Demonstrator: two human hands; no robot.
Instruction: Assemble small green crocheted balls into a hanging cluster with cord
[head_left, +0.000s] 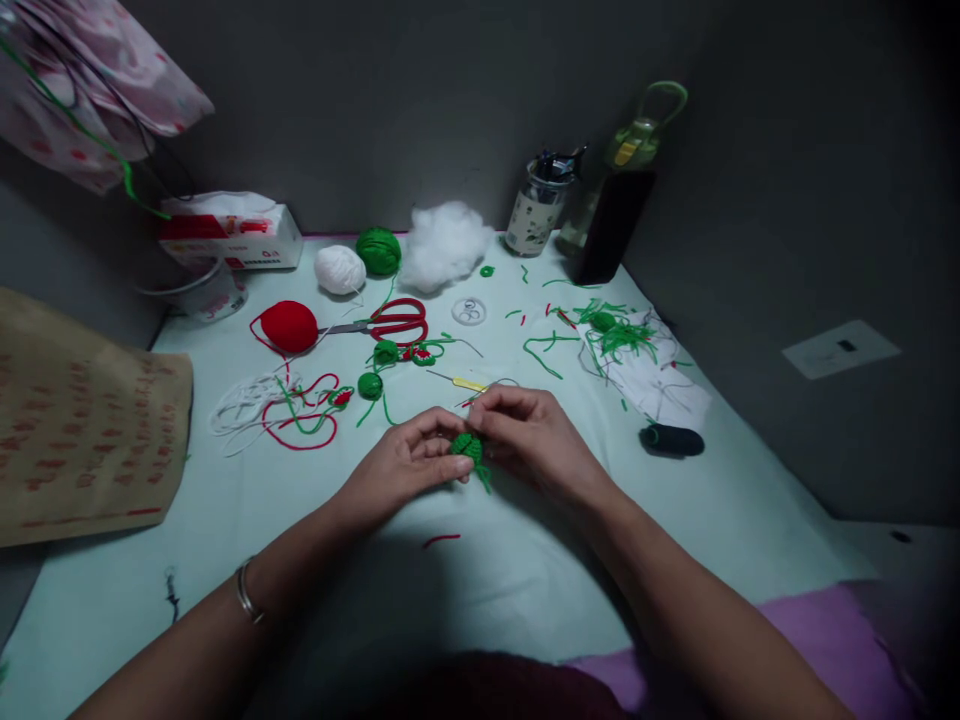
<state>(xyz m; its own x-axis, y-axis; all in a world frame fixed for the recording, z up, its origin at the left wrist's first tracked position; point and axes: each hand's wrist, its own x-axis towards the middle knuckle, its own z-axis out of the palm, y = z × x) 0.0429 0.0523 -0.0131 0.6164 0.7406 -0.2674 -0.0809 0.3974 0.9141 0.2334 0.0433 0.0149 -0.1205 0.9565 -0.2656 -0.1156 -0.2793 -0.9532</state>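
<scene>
Between the thumb and fingers of my left hand (416,455) is a small round green crochet piece (467,447), with a green yarn tail hanging below it. My right hand (536,440) is closed in a pinch at the upper right of the piece; whatever its fingertips hold is too small to make out. Just beyond the hands lies a crochet hook with a yellow handle (469,384). Two small green crochet balls, one of them (370,386) nearer me, sit to the left of the hook. A short red yarn scrap (441,540) lies in front of my hands.
Red-handled scissors (399,320) lie behind, near a red yarn ball (289,327), a white ball (340,270) and a green ball (378,251). White stuffing (446,245) is at the back. Green yarn scraps (619,335) cover paper at right. A tall bottle (619,200) stands behind.
</scene>
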